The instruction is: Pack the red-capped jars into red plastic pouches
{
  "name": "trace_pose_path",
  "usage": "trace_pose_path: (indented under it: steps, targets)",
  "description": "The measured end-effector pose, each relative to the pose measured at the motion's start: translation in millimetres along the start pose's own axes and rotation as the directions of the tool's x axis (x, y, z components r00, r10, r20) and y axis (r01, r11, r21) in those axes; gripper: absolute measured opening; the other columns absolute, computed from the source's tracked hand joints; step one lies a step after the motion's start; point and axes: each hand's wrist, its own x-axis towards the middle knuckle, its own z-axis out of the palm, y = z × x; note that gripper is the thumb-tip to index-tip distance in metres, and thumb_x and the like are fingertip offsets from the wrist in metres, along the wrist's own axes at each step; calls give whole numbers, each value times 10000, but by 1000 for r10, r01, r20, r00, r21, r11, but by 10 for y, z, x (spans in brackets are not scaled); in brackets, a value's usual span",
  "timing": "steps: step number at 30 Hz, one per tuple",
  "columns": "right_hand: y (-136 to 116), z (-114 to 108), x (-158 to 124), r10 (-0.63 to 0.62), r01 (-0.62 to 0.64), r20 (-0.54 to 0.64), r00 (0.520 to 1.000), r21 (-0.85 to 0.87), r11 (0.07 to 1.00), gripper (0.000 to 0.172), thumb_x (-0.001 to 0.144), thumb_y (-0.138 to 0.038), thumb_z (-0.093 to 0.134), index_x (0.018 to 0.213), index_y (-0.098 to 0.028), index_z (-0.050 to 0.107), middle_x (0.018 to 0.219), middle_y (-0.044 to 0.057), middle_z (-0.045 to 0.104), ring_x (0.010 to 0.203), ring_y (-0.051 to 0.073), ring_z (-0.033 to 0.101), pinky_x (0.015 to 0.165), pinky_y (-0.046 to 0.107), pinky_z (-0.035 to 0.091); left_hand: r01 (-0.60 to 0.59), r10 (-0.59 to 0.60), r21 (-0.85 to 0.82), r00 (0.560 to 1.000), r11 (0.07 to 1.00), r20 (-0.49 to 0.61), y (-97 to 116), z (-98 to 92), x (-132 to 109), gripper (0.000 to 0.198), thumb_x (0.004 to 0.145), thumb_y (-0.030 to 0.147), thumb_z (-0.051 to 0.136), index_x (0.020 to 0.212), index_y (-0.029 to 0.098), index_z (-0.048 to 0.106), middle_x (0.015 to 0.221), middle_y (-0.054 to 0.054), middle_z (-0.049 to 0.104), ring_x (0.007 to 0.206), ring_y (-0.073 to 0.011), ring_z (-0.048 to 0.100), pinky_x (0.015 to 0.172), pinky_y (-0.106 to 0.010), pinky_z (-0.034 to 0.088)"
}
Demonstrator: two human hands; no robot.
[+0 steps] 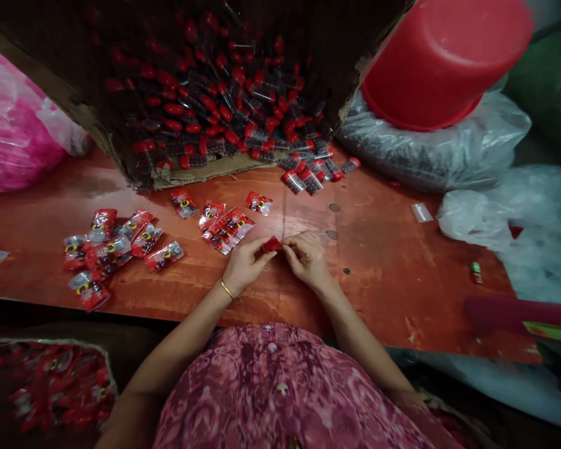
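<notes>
Left hand: we see the left hand over the table, its fingers pinching the left end of a small red piece; a thin gold bangle sits on the wrist.
Right hand: the right hand pinches the right end of the same red piece, fingertips nearly meeting the left hand's.
Red piece: held between both hands just above the table, in front of the cardboard box and near the table's middle; we cannot tell what it is.
Cardboard box: it lies on its side at the far edge of the table, open mouth facing us, full of red-capped tubes; a few tubes spill out past its right corner onto the table.
Packets near box: red printed packets lie just in front of the box mouth, touching the left hand's far side.
Packets left of box mouth: a looser heap of packets lies towards the table's near left edge.
Right of box: a red bucket rests tilted on a clear bag; more clear plastic covers the table's right edge.
Open room: the bare table right of the hands, between the box and the near edge, is the widest free stretch.
Near edge: below it on the left, a sack of red packets.
</notes>
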Motion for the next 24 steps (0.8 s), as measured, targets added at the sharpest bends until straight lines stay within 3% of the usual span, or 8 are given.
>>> trace_pose_path:
  steps: [3,6,11,16,21,24]
  targets:
    - [-22,20,-24,-2,0,-26,1000,-75,997,118,821,-203,483,731,-215,559,632,6,604,635,164,541,795,379,410,8,-7,-22,1000,1000,14,5,2,12,246,716,272,656,956,238,701,974,-33,713,924,-215,639,878,-311,456]
    - [-36,77,-67,12,-19,-63,998,-113,993,95,806,-182,477,761,-219,551,647,0,605,648,163,541,887,413,382,-34,32,65,999,997,21,-28,14,13,260,742,277,634,995,244,685,1004,-47,704,960,-222,636,902,-329,451]
    - [26,217,-160,7,-12,-42,999,-121,993,88,793,-198,477,749,-210,552,633,16,594,648,179,528,855,408,402,-161,143,312,987,936,79,-167,27,-28,242,791,208,553,1008,212,659,1067,-91,683,1133,-252,557,1043,-462,335]
    - [83,264,-195,41,-35,39,998,-157,987,115,808,-253,488,772,-196,581,675,36,615,690,193,530,864,413,393,-187,162,437,982,880,95,-226,56,-43,272,791,157,514,1025,209,643,1123,-89,663,1213,-262,489,1059,-516,311]
    - [113,153,-127,8,15,178,984,-129,992,121,805,-195,495,812,-189,616,709,43,650,680,186,554,817,385,410,-169,162,424,985,890,52,-154,65,-98,250,762,167,560,985,203,668,1157,-110,644,1211,-279,488,1046,-510,333]
    - [223,30,53,-1,24,175,985,-131,991,150,822,-196,482,857,-182,627,776,66,675,716,197,577,728,345,437,-112,116,313,993,943,8,-88,-89,-233,218,760,232,596,957,214,688,1030,-87,699,1017,-253,621,937,-414,450]
